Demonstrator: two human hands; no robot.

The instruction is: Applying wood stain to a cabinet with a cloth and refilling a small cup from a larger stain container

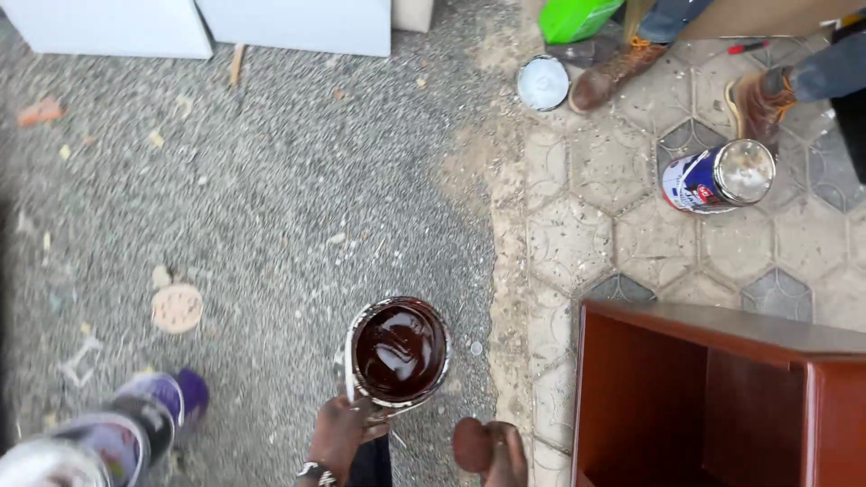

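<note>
The person's hand (341, 435), probably the left, is gripping the near rim of an open tin of dark brown paint (398, 352), fingers clamped, above the gravel (271, 198). A red-brown cabinet (722, 397) is standing right; farther off, a lidded paint can (719, 177) is lying on pavers (586, 225).

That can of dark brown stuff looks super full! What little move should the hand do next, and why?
Probably keep the open can level and carry it slowly toward the reddish wooden cabinet. The left hand grips it from below, the glossy dark liquid sits near the rim, and a tilt could spill it onto the gravel ground.
</note>
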